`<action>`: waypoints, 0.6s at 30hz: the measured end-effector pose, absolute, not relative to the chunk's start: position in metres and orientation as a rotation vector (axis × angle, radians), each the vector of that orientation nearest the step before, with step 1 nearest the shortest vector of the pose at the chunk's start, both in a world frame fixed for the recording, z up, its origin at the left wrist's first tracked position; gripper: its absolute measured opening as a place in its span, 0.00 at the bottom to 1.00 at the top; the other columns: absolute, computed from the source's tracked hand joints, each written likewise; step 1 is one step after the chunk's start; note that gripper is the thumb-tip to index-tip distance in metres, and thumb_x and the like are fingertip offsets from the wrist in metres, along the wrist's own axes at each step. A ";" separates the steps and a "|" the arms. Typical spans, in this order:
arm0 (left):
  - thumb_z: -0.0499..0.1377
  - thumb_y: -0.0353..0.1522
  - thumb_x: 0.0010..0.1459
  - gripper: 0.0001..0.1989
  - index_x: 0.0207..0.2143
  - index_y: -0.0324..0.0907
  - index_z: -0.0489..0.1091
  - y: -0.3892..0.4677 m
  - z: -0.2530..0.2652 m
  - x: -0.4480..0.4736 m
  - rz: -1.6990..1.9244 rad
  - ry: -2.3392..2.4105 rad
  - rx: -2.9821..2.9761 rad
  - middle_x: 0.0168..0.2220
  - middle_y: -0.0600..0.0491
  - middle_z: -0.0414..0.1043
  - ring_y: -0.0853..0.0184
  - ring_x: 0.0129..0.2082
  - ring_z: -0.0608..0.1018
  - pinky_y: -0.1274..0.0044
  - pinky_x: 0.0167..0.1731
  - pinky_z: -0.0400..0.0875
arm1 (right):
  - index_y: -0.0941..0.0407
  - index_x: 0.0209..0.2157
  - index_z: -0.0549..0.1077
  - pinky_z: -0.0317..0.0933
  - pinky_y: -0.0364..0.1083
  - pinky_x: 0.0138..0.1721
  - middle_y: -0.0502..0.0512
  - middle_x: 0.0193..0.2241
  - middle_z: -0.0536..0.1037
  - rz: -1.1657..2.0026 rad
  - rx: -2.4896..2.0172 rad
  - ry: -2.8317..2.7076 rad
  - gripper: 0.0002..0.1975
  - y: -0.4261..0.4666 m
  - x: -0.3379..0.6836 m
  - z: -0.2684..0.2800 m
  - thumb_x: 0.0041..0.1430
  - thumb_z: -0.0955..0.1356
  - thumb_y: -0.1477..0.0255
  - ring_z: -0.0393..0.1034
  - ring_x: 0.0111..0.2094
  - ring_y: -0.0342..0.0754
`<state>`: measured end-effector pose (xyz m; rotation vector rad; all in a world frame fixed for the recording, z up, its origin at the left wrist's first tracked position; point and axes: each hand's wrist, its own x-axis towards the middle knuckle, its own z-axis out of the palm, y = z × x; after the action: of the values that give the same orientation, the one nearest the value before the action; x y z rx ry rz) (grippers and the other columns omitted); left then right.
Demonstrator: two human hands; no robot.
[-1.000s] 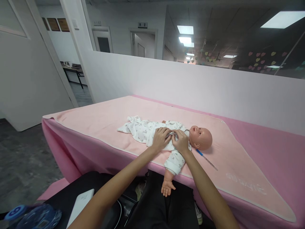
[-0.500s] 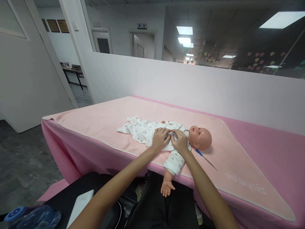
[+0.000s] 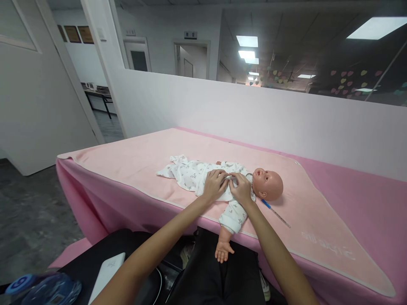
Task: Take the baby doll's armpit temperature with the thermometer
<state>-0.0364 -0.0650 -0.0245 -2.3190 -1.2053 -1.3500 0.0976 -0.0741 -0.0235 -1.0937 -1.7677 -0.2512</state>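
On its back on the pink mat lies a baby doll [image 3: 270, 184], its head to the right, dressed in a white printed shirt [image 3: 237, 206] and white trousers [image 3: 189, 173]. My left hand [image 3: 215, 184] is on the chest, its fingers closed on the shirt front. Close beside it, my right hand [image 3: 241, 186] pinches the same front, the fingertips of both hands nearly meeting. Whatever fastening lies under the fingers is too small to make out. The doll's near arm [image 3: 224, 245] hangs over the mat's front edge.
Near the doll's head lies a thin blue-capped stick, perhaps a pen [image 3: 276, 213], on the pink mat [image 3: 127, 159]. At the lower left a white flat box [image 3: 106, 275] and a clear bottle [image 3: 52, 288] rest on a black seat [image 3: 95, 250]. A white wall [image 3: 203, 99] stands behind the table.
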 end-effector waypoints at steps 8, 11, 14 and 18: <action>0.51 0.30 0.57 0.06 0.36 0.43 0.66 -0.066 -0.023 -0.037 -1.384 -1.204 -2.358 0.39 0.52 0.69 0.65 0.40 0.68 0.72 0.41 0.59 | 0.56 0.34 0.70 0.59 0.42 0.34 0.51 0.29 0.75 -0.223 -1.096 -1.744 0.10 -0.076 0.098 -0.023 0.52 0.60 0.78 0.67 0.30 0.45; 0.51 0.29 0.56 0.05 0.35 0.43 0.66 -0.066 -0.022 -0.038 -1.397 -1.205 -2.387 0.39 0.53 0.69 0.65 0.40 0.68 0.72 0.41 0.59 | 0.56 0.34 0.70 0.59 0.42 0.33 0.51 0.29 0.75 -0.227 -1.089 -1.739 0.10 -0.075 0.098 -0.024 0.53 0.60 0.78 0.67 0.30 0.45; 0.51 0.29 0.56 0.05 0.34 0.44 0.66 -0.066 -0.022 -0.039 -1.406 -1.213 -2.408 0.38 0.53 0.69 0.65 0.40 0.68 0.72 0.40 0.59 | 0.56 0.34 0.71 0.59 0.42 0.33 0.51 0.29 0.75 -0.229 -1.069 -1.731 0.10 -0.074 0.098 -0.025 0.53 0.60 0.78 0.67 0.30 0.44; 0.52 0.29 0.55 0.05 0.33 0.44 0.66 -0.066 -0.022 -0.039 -1.432 -1.228 -2.437 0.37 0.54 0.69 0.66 0.39 0.68 0.73 0.40 0.60 | 0.56 0.33 0.71 0.60 0.42 0.33 0.51 0.29 0.75 -0.218 -1.039 -1.717 0.09 -0.073 0.099 -0.026 0.54 0.60 0.78 0.67 0.29 0.44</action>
<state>-0.0393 -0.0662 -0.0217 -2.4366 -1.2282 -1.4319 0.0992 -0.0730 -0.0256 -1.0386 -1.7175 -0.2178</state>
